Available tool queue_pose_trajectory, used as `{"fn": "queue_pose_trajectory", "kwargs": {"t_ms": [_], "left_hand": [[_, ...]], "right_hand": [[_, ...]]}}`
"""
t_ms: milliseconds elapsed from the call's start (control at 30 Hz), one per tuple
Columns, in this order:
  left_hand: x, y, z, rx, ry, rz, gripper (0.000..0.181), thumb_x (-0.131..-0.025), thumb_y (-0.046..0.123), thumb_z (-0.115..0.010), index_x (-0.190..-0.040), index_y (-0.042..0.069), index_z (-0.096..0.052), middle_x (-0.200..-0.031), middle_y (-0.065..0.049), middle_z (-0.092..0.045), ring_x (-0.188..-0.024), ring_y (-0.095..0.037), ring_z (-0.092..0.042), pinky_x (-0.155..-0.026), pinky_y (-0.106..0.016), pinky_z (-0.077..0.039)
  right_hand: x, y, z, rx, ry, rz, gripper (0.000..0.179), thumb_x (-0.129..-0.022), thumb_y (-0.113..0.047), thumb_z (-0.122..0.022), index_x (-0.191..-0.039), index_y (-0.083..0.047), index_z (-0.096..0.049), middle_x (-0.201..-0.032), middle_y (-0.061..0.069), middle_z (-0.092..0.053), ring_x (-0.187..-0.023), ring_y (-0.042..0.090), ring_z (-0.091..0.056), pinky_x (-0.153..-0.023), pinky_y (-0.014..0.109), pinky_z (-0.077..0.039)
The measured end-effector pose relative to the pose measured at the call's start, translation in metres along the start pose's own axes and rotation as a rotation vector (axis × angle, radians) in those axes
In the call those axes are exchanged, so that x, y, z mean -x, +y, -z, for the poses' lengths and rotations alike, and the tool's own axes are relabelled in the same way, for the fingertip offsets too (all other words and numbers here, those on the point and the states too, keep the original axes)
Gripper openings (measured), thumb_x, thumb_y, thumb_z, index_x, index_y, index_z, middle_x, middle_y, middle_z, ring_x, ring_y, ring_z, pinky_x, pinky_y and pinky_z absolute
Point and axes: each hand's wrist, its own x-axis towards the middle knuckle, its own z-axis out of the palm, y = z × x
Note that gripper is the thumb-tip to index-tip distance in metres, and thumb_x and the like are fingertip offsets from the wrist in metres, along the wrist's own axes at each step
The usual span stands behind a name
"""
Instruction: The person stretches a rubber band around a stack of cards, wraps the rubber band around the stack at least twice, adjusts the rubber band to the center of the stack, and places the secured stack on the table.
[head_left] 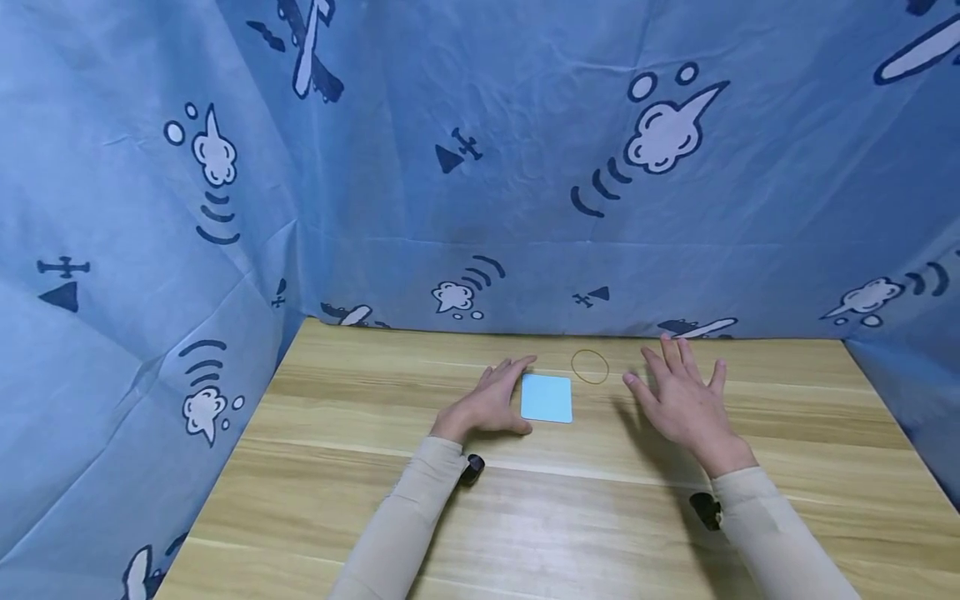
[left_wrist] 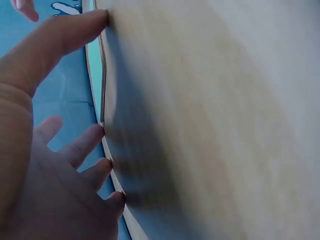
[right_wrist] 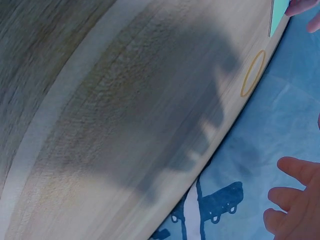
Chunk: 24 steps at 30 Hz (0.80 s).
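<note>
A thin, flat, light blue square (head_left: 547, 398) lies on the wooden table, its dark edge showing in the left wrist view. At its left side is my left hand (head_left: 487, 404), thumb by the near left corner and fingers by the far one. In the left wrist view, the fingertips of this hand (left_wrist: 60, 185) rest on the tabletop; contact with the square is unclear. A yellow rubber band (head_left: 573, 364) lies just beyond the square's far right corner. To the right, my right hand (head_left: 684, 408) hovers over the table, fingers spread, holding nothing.
The wood-grained table (head_left: 337, 500) ends at the back against a blue printed cloth (head_left: 525, 208). More of this cloth hangs at the left and right sides. Dark cameras sit at both wrists.
</note>
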Motion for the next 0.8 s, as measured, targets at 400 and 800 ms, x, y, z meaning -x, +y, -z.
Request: {"fn": "queue_pose_trajectory", "kwargs": {"t_ms": [400,800], "left_hand": [[0.0,0.003,0.003,-0.116,0.037,0.003,0.099,-0.077,0.03,-0.089,-0.157,0.022,-0.031,-0.158,0.002,-0.037,-0.147,-0.016,-0.029,-0.121,-0.05,-0.011],[-0.006,0.011,0.002,-0.209,0.02,-0.03,0.092,-0.077,0.031,-0.088,-0.153,0.019,-0.038,-0.148,-0.001,-0.049,-0.139,-0.017,-0.041,-0.12,-0.043,-0.021]], "right_hand": [[-0.001,0.0,-0.002,0.008,-0.009,-0.002,0.076,-0.105,-0.057,-0.033,-0.155,0.001,-0.031,-0.163,0.028,-0.006,-0.151,0.04,0.008,-0.102,0.071,0.025],[0.0,0.001,-0.003,-0.003,-0.007,-0.005,0.076,-0.105,-0.057,-0.034,-0.154,0.002,-0.033,-0.163,0.029,-0.007,-0.15,0.044,0.005,-0.102,0.072,0.025]]}}
